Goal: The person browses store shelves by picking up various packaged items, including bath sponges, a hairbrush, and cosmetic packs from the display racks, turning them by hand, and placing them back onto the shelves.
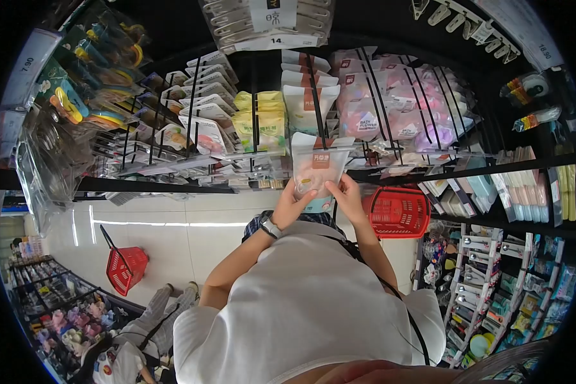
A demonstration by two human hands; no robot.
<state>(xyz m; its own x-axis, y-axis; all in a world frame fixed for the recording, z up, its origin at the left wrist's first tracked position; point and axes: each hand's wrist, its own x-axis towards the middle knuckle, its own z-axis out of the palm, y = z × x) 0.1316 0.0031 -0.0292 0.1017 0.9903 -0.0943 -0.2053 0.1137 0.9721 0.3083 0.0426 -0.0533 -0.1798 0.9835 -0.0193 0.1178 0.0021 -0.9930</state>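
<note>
A clear packet (320, 165) with a pink-brown label and pale pink contents is held upright in front of the shelf rack. My left hand (291, 206), with a watch on the wrist, grips its lower left side. On its lower right side, my right hand (347, 197) has its thumb on the front, with the fingers partly hidden. The packet's top is close to a hanging hook, and whether it is still on the hook is unclear. Behind it hang similar white packets (304, 102). Yellow packets (260, 125) hang to their left, and pink bath flower packets (365, 118) to their right.
A red basket (400, 211) is just right of my right hand. Another red basket (127, 267) stands on the tiled floor (173, 240) at the left. A person (125, 358) in white is at the lower left. Display racks (493, 281) line the right side.
</note>
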